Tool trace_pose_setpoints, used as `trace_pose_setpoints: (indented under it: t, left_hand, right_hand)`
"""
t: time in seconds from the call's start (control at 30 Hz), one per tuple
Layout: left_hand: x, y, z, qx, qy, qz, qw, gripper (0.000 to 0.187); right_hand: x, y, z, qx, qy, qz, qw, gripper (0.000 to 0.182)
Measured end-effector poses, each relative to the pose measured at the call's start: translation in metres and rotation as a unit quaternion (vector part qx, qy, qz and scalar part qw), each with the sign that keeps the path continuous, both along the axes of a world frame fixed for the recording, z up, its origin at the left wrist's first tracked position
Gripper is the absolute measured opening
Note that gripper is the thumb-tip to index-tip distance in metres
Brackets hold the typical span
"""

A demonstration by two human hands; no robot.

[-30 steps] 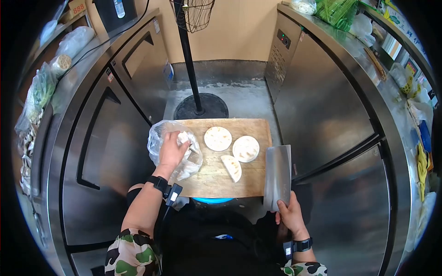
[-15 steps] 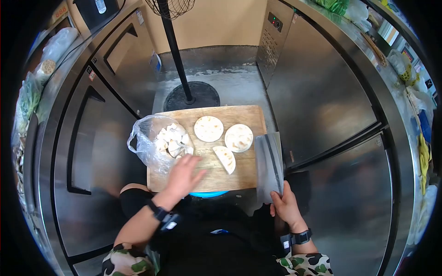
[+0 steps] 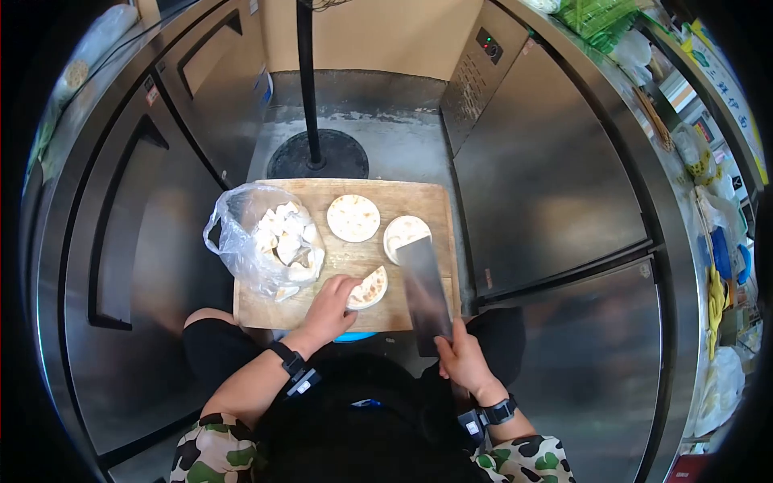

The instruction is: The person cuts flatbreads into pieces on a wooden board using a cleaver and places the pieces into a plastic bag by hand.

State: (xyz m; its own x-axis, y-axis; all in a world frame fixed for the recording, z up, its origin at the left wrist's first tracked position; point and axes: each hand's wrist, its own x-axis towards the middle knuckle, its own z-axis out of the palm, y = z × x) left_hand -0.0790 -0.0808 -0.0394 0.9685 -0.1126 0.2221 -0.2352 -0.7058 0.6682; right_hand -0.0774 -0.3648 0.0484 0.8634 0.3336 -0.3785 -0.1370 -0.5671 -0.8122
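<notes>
My left hand has its fingers closed on the near-left side of a half-round flatbread that lies on the wooden cutting board. In my right hand is a cleaver, its broad blade pointing away from me over the board's right part. The blade tip covers the lower edge of a round flatbread. Another round flatbread lies farther back, in the middle. At the board's left sits an opened clear plastic bag with many cut white bread pieces inside.
Steel refrigerator cabinets stand on the left and right. Behind the board, a black stand with a round base rests on the floor. Bags and greens lie on the right counter. Something blue shows under the board.
My left hand has taken hold of the half flatbread, which is now farther left and turned. The cleaver has swung left from the board's right edge to over the board. The whole view has shifted slightly.
</notes>
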Motion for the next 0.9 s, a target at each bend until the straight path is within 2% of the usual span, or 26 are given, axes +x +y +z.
trace_pose_setpoints:
  t: [0.07, 0.1, 0.2, 0.23, 0.43, 0.63, 0.73, 0.9]
  left_hand:
    - [-0.004, 0.0, -0.005, -0.044, 0.002, 0.029, 0.999, 0.06]
    - [-0.004, -0.002, -0.011, -0.053, -0.009, 0.044, 0.998, 0.061]
    - [-0.003, -0.004, -0.022, -0.065, -0.03, 0.063, 0.995, 0.059]
    - [-0.002, -0.004, -0.024, -0.067, -0.035, 0.066, 0.995, 0.058]
    - [-0.001, 0.001, -0.018, -0.068, -0.038, 0.066, 0.995, 0.052]
    - [0.004, 0.005, -0.019, -0.058, -0.008, 0.062, 0.996, 0.047]
    - [0.007, 0.004, -0.017, -0.062, -0.004, 0.068, 0.996, 0.044]
    - [0.008, 0.001, -0.018, -0.052, -0.015, 0.07, 0.996, 0.045]
  right_hand:
    - [0.002, 0.009, -0.027, -0.064, -0.088, 0.084, 0.991, 0.023]
    - [0.001, 0.017, -0.026, -0.08, -0.139, 0.116, 0.98, 0.023]
    - [0.001, 0.039, -0.012, -0.18, -0.197, 0.176, 0.948, 0.022]
    - [0.003, 0.044, -0.006, -0.191, -0.157, 0.18, 0.952, 0.022]
    - [0.013, 0.057, 0.003, -0.261, -0.155, 0.238, 0.923, 0.021]
    - [0.019, 0.06, -0.005, -0.263, -0.151, 0.259, 0.917, 0.023]
    - [0.024, 0.074, -0.003, -0.307, -0.043, 0.252, 0.917, 0.021]
    - [0.036, 0.091, -0.023, -0.273, -0.084, 0.233, 0.929, 0.024]
